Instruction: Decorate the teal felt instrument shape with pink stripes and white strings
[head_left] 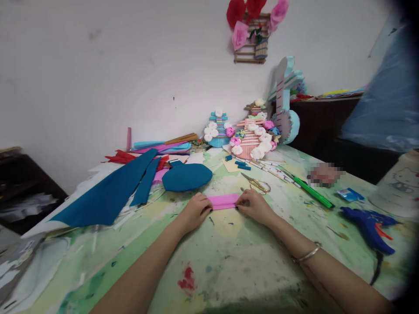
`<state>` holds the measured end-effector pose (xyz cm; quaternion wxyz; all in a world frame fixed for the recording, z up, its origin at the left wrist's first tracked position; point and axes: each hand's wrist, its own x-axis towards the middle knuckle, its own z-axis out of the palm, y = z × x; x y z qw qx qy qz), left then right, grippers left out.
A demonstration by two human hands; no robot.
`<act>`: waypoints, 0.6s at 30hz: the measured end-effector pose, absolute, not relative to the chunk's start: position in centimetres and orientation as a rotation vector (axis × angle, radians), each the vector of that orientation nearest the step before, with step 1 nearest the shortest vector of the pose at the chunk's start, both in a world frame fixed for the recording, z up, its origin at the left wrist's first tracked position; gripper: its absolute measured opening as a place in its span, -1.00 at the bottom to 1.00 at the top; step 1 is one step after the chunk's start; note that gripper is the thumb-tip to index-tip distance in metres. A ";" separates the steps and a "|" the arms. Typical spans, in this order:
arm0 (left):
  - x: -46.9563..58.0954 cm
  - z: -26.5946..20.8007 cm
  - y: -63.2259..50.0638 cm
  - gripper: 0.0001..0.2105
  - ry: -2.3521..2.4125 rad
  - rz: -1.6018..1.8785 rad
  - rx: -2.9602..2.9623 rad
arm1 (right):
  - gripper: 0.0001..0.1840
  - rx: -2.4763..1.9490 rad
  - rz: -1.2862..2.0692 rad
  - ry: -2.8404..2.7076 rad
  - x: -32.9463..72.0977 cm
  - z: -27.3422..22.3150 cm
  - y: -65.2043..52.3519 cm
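A folded strip of pink crepe paper [224, 202] lies flat across the middle of the table, between my two hands. My left hand [197, 210] pinches its left end, fingertips closed on the edge. At the right end, my right hand [253, 205] grips the strip between thumb and fingers. Gold-handled scissors [258, 183] rest just beyond my right hand. Behind my left hand is a blue rounded cut-out [187, 176]. Small rolled blue pieces [242, 165] sit on a pale yellow sheet farther back.
Large blue sheets [108, 192] and red crepe paper [122, 157] spread over the left. To the right lie a green stick-like tube [312, 192], several brushes [271, 170] and a blue glue gun [369, 226]. Flower-decorated stick models [252, 139] stand against the wall.
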<state>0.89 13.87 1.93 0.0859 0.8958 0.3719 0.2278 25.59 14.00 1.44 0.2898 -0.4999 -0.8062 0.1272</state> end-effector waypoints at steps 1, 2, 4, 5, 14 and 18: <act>0.9 1.9 13.9 -0.87 1.127 0.673 2.664 | -0.86 -1.330 0.331 -2.159 25.6 1.5 14.0; 0.9 1.8 13.9 -0.88 1.152 0.664 2.651 | -0.86 -1.326 0.322 -2.167 25.5 1.5 13.9; 1.0 1.5 14.1 -0.88 1.208 0.646 2.619 | -0.86 -1.322 0.306 -2.182 25.4 1.5 13.9; 1.0 1.3 14.2 -0.87 1.234 0.640 2.603 | -0.87 -1.321 0.301 -2.187 25.3 1.5 13.9; 1.7 0.3 15.0 -0.90 1.454 0.751 2.419 | -0.89 -1.396 0.287 -2.126 25.3 1.3 14.4; 1.7 0.8 14.6 -0.84 1.421 0.782 2.414 | -0.89 -1.373 0.243 -2.144 25.2 1.2 14.3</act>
